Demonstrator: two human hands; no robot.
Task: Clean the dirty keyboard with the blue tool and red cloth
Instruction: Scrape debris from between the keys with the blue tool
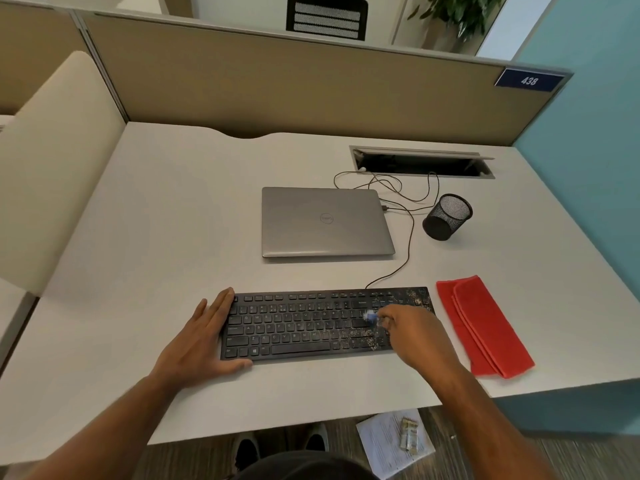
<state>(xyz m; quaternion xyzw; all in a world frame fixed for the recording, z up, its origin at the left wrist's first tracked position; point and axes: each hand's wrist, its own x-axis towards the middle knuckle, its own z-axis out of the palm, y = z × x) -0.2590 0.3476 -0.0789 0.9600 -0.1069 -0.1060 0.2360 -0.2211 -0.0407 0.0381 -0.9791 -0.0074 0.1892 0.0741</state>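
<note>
Blue tool (371, 317) worked over a dirty black keyboard (311, 323) at the near middle of the counter (173, 220).

Right hand (412, 327) over the keyboard's right part, grip closed on the blue tool, its blurred tip down among the keys just left of the number pad. Left hand (204, 336) flat, fingers straight, grip apart, pressed against the keyboard's left end. Pale crumbs scattered across the right-hand keys and the far right corner. Red cloth (485, 327) folded on the counter just right of the keyboard, not touching it. Closed grey laptop (325, 221) beyond, marked "Dell" on the lid, cable (410, 237) trailing to the keyboard's far edge. Black mesh cup (448, 216) right of the laptop. Blue plate (529, 80) reading "438" on the far partition. Printed paper (388, 445) on the floor below the near edge.
</note>
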